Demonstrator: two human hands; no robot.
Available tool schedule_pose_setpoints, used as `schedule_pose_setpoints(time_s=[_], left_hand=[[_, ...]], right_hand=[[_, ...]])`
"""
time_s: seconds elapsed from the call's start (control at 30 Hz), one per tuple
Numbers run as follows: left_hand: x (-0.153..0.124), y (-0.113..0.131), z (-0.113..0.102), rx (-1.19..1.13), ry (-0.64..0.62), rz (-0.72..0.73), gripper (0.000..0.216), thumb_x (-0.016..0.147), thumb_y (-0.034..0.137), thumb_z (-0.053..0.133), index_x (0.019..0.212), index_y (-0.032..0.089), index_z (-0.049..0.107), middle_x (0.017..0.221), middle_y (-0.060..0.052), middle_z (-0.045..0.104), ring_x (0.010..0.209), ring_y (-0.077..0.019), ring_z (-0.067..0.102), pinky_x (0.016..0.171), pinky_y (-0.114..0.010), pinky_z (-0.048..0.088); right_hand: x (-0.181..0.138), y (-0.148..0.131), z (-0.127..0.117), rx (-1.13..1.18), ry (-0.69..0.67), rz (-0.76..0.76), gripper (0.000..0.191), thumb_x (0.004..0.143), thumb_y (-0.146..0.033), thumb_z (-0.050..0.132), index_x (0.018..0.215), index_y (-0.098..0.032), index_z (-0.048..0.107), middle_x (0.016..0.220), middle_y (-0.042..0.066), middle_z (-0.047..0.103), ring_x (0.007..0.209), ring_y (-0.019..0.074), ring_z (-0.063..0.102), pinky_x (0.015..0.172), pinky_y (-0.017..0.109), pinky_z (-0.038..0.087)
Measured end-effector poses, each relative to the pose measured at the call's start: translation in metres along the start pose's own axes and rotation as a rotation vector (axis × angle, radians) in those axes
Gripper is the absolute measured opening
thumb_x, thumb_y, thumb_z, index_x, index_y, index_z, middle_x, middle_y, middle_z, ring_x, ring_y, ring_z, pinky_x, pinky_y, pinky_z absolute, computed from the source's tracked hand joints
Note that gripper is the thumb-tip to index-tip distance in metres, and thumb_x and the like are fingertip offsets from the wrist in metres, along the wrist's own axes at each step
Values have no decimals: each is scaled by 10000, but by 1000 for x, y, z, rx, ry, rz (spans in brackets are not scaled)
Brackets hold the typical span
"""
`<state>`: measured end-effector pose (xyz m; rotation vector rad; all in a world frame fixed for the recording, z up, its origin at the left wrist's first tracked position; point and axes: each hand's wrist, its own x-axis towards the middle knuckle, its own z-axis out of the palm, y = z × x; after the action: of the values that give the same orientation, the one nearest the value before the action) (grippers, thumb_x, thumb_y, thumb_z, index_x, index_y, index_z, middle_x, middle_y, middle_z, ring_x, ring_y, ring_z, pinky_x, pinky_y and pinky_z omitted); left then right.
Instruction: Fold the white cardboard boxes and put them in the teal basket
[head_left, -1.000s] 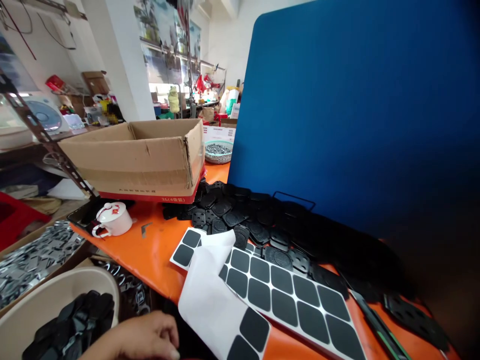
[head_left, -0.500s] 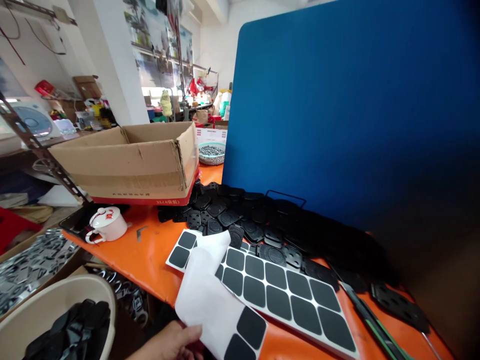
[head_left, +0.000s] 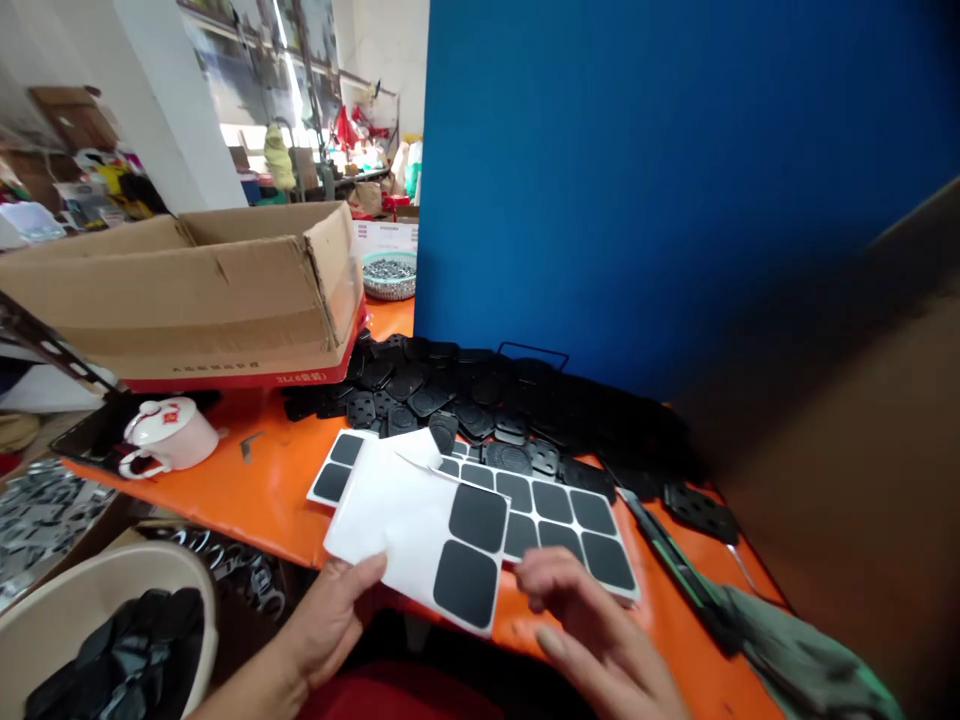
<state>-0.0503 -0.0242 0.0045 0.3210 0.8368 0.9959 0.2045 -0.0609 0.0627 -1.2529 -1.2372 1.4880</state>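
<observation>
Between thumb and fingers, my left hand [head_left: 330, 615] grips the lower left edge of a white backing sheet [head_left: 394, 520]. Two black rounded-square stickers [head_left: 466, 583] remain at the right end of that sheet; the rest of it is bare white. Close to the sheet's right edge, my right hand [head_left: 592, 620] hovers with fingers curled and apart, nothing visible between them. Behind lies a stack of sticker sheets [head_left: 566, 528] with rows of black squares, partly covered by the held sheet. A heap of black plastic pieces [head_left: 465, 395] spreads beyond the stack.
A green-and-black utility knife [head_left: 679, 570] lies at the right on the orange tabletop [head_left: 277, 510]. At the left stand a white lidded mug [head_left: 174, 435] and a cardboard box [head_left: 172, 300]. A cream tub [head_left: 206, 600] of black pieces sits below. A blue panel [head_left: 600, 180] rises behind.
My right hand has come into view at the lower right. The held sheet now lies flatter and turned, with my left hand still on its edge. The camera view has shifted.
</observation>
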Motion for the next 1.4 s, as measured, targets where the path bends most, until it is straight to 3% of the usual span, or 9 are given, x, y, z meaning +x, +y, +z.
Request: schedule_pose_setpoints(time_s=[0.1, 0.27, 0.43, 0.53, 0.67, 0.8, 1.17, 1.23, 1.4], left_hand=[[7, 2, 4, 101, -6, -16, 468, 739, 403, 773, 1134, 159, 713, 1105, -108, 730, 1170, -313, 595, 1098, -432, 388], [9, 4, -6, 457, 40, 110, 372, 624, 430, 838, 925, 219, 786, 1008, -57, 760, 1118, -365, 620, 1089, -463, 415], [-7, 25, -18, 637, 98, 290, 361, 514, 225, 893, 851, 302, 789, 944, -14, 768, 1170, -361, 591, 1117, -378, 392], [-4, 31, 2, 473, 125, 323, 475, 589, 262, 864, 1049, 245, 744, 1023, -35, 755, 1247, -338, 538, 1134, -392, 366], [16, 6, 41, -84, 81, 43, 661, 720, 348, 777, 1313, 156, 556, 1164, -114, 703, 1211, -319, 574, 1065, -462, 443], [24, -25, 54, -240, 121, -105, 655, 733, 230, 768, 1334, 152, 520, 1165, -114, 703, 1165, -288, 613, 1045, -436, 466], [35, 36, 3, 596, 365, 644, 515, 640, 344, 847, 1104, 188, 692, 1211, -75, 680, 1404, -290, 349, 1214, -330, 170], [33, 29, 4, 472, 315, 540, 506, 651, 384, 836, 1084, 166, 691, 1182, -94, 692, 1363, -296, 413, 1200, -349, 216], [23, -14, 28, 21, 24, -88, 565, 708, 417, 794, 1168, 126, 645, 1102, -138, 721, 1143, -336, 615, 986, -469, 489]], right_hand=[[19, 34, 7, 235, 355, 159, 559, 701, -581, 752, 1144, -292, 571, 1093, 85, 643, 1058, 285, 607, 841, 385, 509], [37, 52, 26, 551, 201, 199, 551, 612, -492, 854, 1054, -249, 633, 833, 2, 613, 678, 139, 600, 602, 246, 470], [43, 23, 37, 401, 238, -30, 320, 684, -385, 826, 923, -250, 663, 890, 9, 623, 821, 162, 560, 699, 240, 468], [50, 19, 38, 303, 306, -110, 309, 732, -389, 788, 977, -273, 639, 861, 0, 601, 791, 160, 546, 689, 239, 477], [56, 33, 43, 241, 436, -102, 412, 731, -376, 790, 1076, -274, 591, 818, -13, 568, 745, 152, 535, 668, 240, 484], [52, 45, 43, 310, 421, -39, 515, 719, -368, 802, 1147, -282, 529, 754, -35, 573, 710, 154, 569, 659, 257, 504], [46, 40, 32, 318, 471, -82, 591, 729, -342, 792, 1242, -295, 504, 720, -51, 549, 662, 136, 543, 649, 253, 488], [50, 45, 40, 333, 480, -83, 590, 737, -345, 786, 1248, -291, 497, 718, -57, 534, 651, 128, 531, 639, 245, 481], [52, 62, 56, 311, 431, -44, 601, 769, -367, 755, 1288, -278, 465, 713, -58, 544, 632, 128, 530, 613, 241, 468]])
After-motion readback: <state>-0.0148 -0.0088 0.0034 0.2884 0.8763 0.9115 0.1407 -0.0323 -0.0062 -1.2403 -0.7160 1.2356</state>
